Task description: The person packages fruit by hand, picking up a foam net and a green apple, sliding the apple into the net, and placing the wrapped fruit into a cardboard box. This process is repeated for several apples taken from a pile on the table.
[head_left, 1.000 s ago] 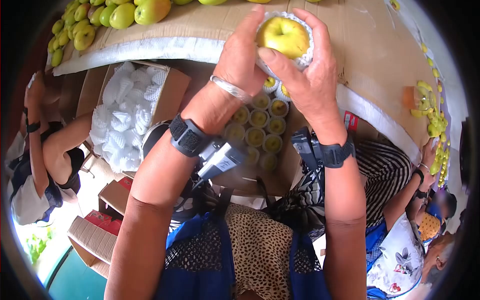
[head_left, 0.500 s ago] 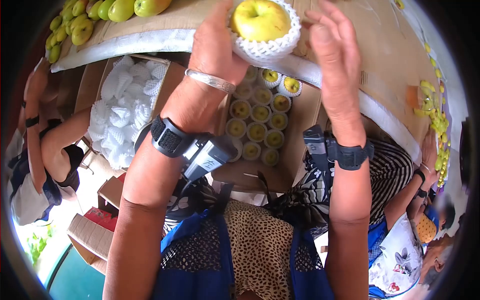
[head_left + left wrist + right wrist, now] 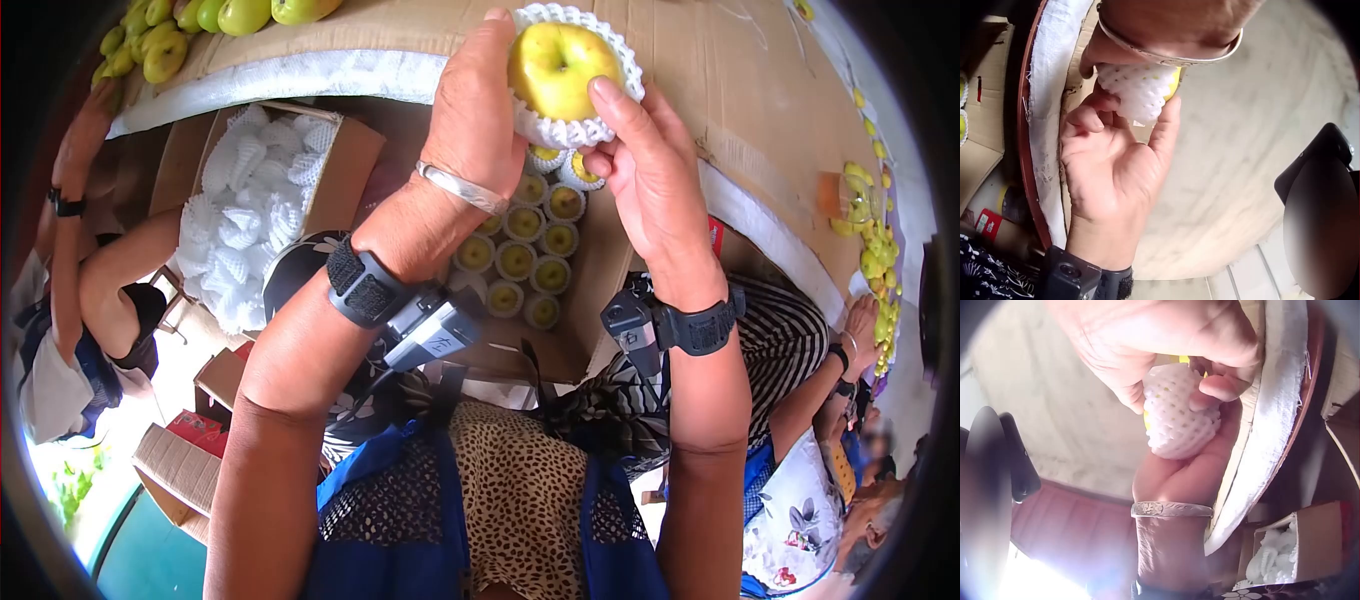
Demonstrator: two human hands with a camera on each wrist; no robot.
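A yellow-green apple [image 3: 560,65] sits in a white foam net [image 3: 570,133], stem end facing up, above the table edge. My left hand [image 3: 474,115], with a silver bracelet at the wrist, cups the netted apple from its left side and below. My right hand [image 3: 655,175] pinches the net's near right rim, its thumb lying over the edge against the apple. In the right wrist view the net [image 3: 1175,415] covers most of the fruit, with yellow showing at its edges. Most of the left fingers are hidden behind the apple in the head view.
Below the hands stands a carton [image 3: 590,300] holding rows of netted apples [image 3: 515,260]. Left of it, another box [image 3: 345,175] is heaped with foam nets [image 3: 245,210]. Loose apples [image 3: 165,55] lie on the cardboard-covered table [image 3: 740,120]. Other people's arms [image 3: 80,160] reach in at both sides.
The right hand came away from the apple half a second ago and has returned to pinch the net's rim. The apple moved left, then back right, with the left hand holding it throughout.
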